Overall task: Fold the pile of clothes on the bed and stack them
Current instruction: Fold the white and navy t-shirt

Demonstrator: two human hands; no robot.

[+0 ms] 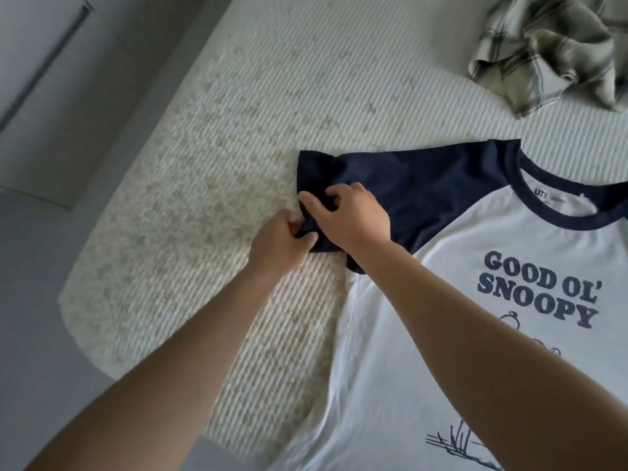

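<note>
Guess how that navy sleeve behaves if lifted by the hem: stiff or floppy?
Likely floppy: the navy sleeve already bunches where the left hand and right hand pinch its hem. Probably light, since it lies thin and flat on the bed. Lifting it would likely drag the attached white T-shirt rather than slide free.

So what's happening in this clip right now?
A person is working on a white T-shirt with navy sleeves, spread face up on the bed. Both hands are at the cuff of one navy sleeve: the left hand pinches the cuff's edge, and the right hand grips the fabric just beside it. The shirt body is not yet folded. A crumpled plaid garment lies further up the bed, apart from the shirt and untouched.
</note>
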